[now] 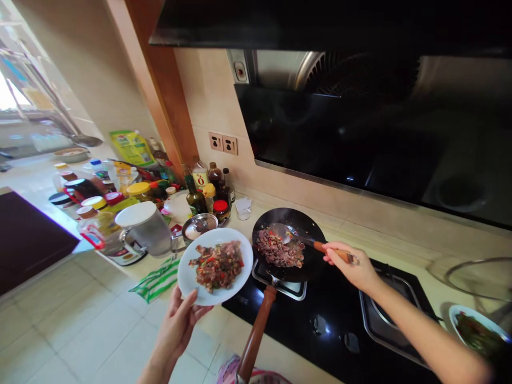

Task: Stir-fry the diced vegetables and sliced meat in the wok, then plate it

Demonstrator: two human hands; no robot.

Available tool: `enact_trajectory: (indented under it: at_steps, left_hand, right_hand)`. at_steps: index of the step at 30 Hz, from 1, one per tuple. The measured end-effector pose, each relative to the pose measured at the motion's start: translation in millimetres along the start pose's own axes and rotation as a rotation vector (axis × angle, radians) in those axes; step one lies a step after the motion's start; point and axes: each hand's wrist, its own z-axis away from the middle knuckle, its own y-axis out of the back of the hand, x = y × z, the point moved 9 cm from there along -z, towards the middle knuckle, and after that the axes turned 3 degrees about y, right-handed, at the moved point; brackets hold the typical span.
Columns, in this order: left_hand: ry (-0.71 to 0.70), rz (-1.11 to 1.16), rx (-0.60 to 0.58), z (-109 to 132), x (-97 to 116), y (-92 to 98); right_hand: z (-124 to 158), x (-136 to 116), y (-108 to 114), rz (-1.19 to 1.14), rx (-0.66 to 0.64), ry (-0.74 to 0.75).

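My left hand (182, 320) grips the lower rim of a white plate (184, 272), thumb on top and fingers beneath. Cooked chopped meat (218, 266) with red and green bits lies on that plate, which is held just left of the wok. In my right hand (348, 264) is the wooden handle of a metal spatula (308, 241); its head dips into more meat (280, 248) in the black wok (314, 261). The wok sits on the left burner, its brown handle (258, 333) pointing toward me.
Several bottles and jars (196, 197) crowd the counter at left, beside a metal mug (146, 229) and a green-striped cloth (156, 280). A black range hood (360, 133) overhangs the stove (296, 325). At right are a glass lid (480, 277) and a bowl of greens (476, 328).
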Motion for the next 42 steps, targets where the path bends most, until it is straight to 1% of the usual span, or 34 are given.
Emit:
enact_trajectory:
  at_steps: [1, 3, 5, 6, 8, 10, 12, 14, 16, 17, 20, 26, 29, 32, 35, 37, 39, 42]
  left_hand:
    - [-0.002, -0.001, 0.022, 2.8, 1.2, 7.9]
    - [-0.002, -0.002, 0.058, 6.4, 1.3, 20.5]
    - [0.006, 0.002, 0.079, 7.8, -1.1, 28.9]
    - [0.015, 0.007, 0.083, 8.1, -3.1, 31.5]
    - [0.035, 0.015, 0.094, 8.5, -6.9, 35.2]
    - [0.044, 0.014, 0.107, 9.1, -8.3, 36.6]
    - [0.044, 0.011, 0.109, 9.7, -7.2, 35.2]
    - [0.049, 0.019, 0.099, 9.3, -5.8, 31.9]
    - [0.064, 0.034, 0.092, 7.8, -5.6, 28.7]
    - [0.072, 0.04, 0.091, 6.5, -5.8, 27.3]
    - [0.089, 0.038, 0.083, 2.4, -6.9, 22.4]
    - [0.095, 0.024, 0.054, -0.8, -10.6, 12.2]
    - [0.1, 0.027, 0.051, -0.6, -15.0, 12.3]
    - [0.103, 0.029, 0.054, -0.1, -19.1, 14.2]
    - [0.108, 0.026, 0.066, 0.7, -21.3, 15.5]
    - [0.107, 0.031, 0.068, 1.4, -21.3, 14.9]
    - [0.107, 0.033, 0.073, 2.4, -20.7, 14.0]
    - [0.103, 0.033, 0.09, 4.7, -18.3, 13.0]
  right_hand:
    - [-6.4, -19.3, 4.6, 0.096, -0.046, 0.05]
    - [-23.0, -52.6, 18.4, 0.309, -0.089, 0.127]
    - [-40.3, -69.6, 30.1, 0.478, -0.101, 0.141]
    - [-47.3, -70.9, 34.6, 0.528, -0.097, 0.121]
    - [-54.9, -60.5, 41.0, 0.541, -0.078, 0.038]
    - [-53.0, -37.5, 47.6, 0.44, -0.024, -0.094]
    - [-42.8, -9.2, 56.9, 0.282, 0.076, -0.249]
    - [-28.2, 15.1, 67.8, 0.13, 0.203, -0.37]
    - [-14.9, 29.7, 76.6, 0.023, 0.306, -0.424]
    - [-9.7, 33.5, 79.1, -0.017, 0.338, -0.435]
    - [-0.3, 34.1, 79.9, -0.086, 0.37, -0.44]
    - [4.3, 11.4, 76.0, -0.195, 0.41, -0.367]
    - [11.7, 7.2, 78.2, -0.12, 0.384, -0.357]
    - [22.3, 5.5, 77.1, 0.042, 0.317, -0.343]
    - [24.4, -0.4, 61.9, 0.179, 0.199, -0.272]
    - [21.6, 2.1, 52.2, 0.188, 0.18, -0.267]
    - [20.8, 16.7, 51.5, 0.097, 0.264, -0.34]
    - [31.2, 50.1, 59.2, -0.146, 0.467, -0.469]
